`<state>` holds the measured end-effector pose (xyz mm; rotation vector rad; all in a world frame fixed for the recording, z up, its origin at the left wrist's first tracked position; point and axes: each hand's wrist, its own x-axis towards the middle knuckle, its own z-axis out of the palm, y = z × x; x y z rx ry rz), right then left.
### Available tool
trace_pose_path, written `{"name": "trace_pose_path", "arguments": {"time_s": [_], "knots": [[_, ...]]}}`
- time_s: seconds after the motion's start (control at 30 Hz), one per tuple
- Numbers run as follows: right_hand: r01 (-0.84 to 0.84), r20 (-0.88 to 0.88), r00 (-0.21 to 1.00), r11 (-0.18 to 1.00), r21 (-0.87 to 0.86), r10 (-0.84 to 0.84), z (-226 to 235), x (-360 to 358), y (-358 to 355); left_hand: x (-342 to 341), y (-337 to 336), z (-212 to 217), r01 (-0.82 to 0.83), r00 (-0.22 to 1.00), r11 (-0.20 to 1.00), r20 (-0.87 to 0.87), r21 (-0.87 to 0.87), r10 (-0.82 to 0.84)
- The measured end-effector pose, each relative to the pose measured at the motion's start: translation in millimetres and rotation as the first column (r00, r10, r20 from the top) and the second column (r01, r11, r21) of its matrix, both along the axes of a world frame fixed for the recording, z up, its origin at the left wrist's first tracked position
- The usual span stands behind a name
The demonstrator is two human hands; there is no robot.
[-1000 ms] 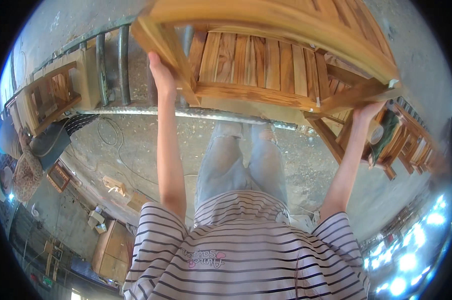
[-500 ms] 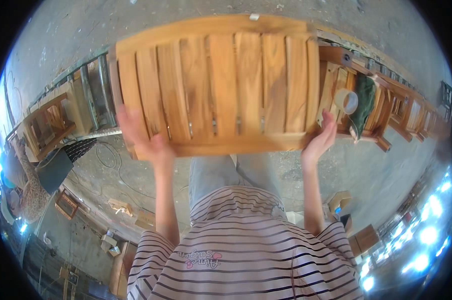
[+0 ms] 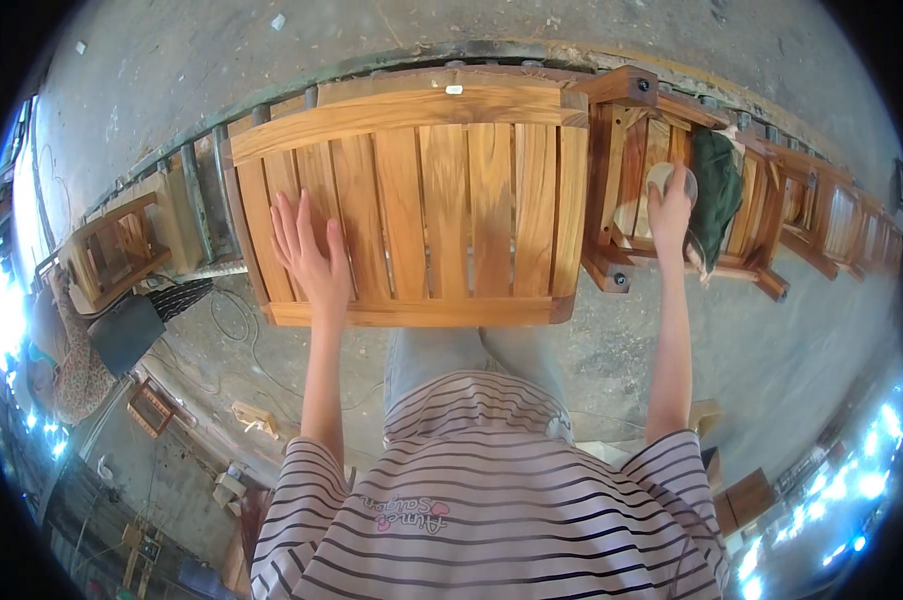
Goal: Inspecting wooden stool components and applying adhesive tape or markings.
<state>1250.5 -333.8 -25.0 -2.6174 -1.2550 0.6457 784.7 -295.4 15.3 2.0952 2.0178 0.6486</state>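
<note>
Curled onto the tape roll [image 3: 658, 177], the right hand [image 3: 671, 213] sits just beyond the right edge of the slatted wooden piece [image 3: 441, 210]; that piece, long axis left to right along the roller rack [image 3: 197, 205], lies under the left hand [image 3: 317, 265], flat, fingers spread.

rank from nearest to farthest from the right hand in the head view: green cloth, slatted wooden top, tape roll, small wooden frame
1. tape roll, at the right hand
2. green cloth, just right of the hand
3. slatted wooden top, left of it
4. small wooden frame, far lower left
</note>
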Motion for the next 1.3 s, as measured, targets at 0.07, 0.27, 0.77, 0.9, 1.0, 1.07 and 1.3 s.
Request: {"name": "trace_pose_path", "arguments": {"time_s": [0.07,0.27,0.77,0.9,1.0,1.07,1.3], "knots": [[0.039,-0.231,0.973,0.961,0.273,0.027,25,-13,2,24,-5,15,0.026,0.992,0.999,0.124,-0.032,-0.021],[0.072,-0.656,0.694,0.877,0.475,0.297,132,-92,-22,127,-1,78,0.356,0.702,0.932,0.680,-0.077,-0.212],[-0.220,-0.627,0.662,0.906,0.362,0.411,162,-156,-60,145,-35,86,0.526,0.644,0.851,0.656,-0.005,-0.394],[-0.162,-0.663,0.670,0.938,0.307,0.333,158,-165,-89,142,-67,82,0.558,0.562,0.821,0.783,-0.122,-0.265],[-0.171,-0.601,0.737,0.946,0.276,0.309,152,-168,-108,144,-92,80,0.605,0.510,0.770,0.842,-0.204,-0.177],[0.008,-0.665,0.735,0.980,0.200,0.130,151,-169,-120,147,-106,80,0.630,0.452,0.735,0.888,-0.252,-0.083],[0.086,-0.557,0.830,0.991,0.106,-0.012,157,-160,-149,154,-124,92,0.650,0.410,0.723,0.909,-0.232,-0.077]]}}
